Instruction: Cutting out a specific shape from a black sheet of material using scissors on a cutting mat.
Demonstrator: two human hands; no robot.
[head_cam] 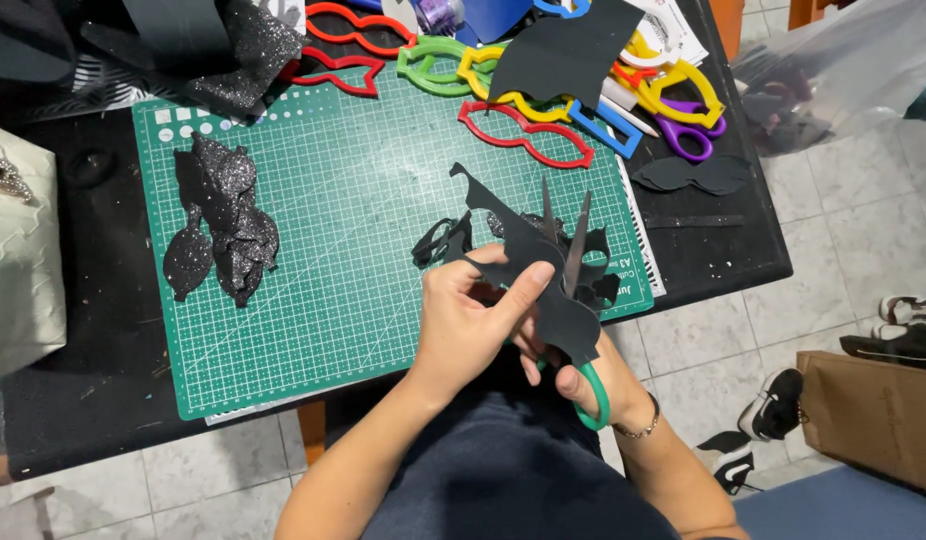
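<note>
Head view, listed left to right as I read it. Black desk (73, 400), with a cream quilted pouch (18, 260) at its left edge. Green cutting mat (333, 300) across the middle; on it, a stack of black glitter cut-outs (221, 218). Coloured plastic templates (523, 135) along the far edge, purple-handled scissors (688, 135) among them. My left hand (468, 325) pinches a black foam sheet (543, 265) over the mat's near right corner. My right hand (573, 375) grips green-handled scissors (588, 385), blades parted against the sheet. Grey tiled floor (843, 230) to the right, with shoes (908, 315) and a brown paper bag (873, 415).
</note>
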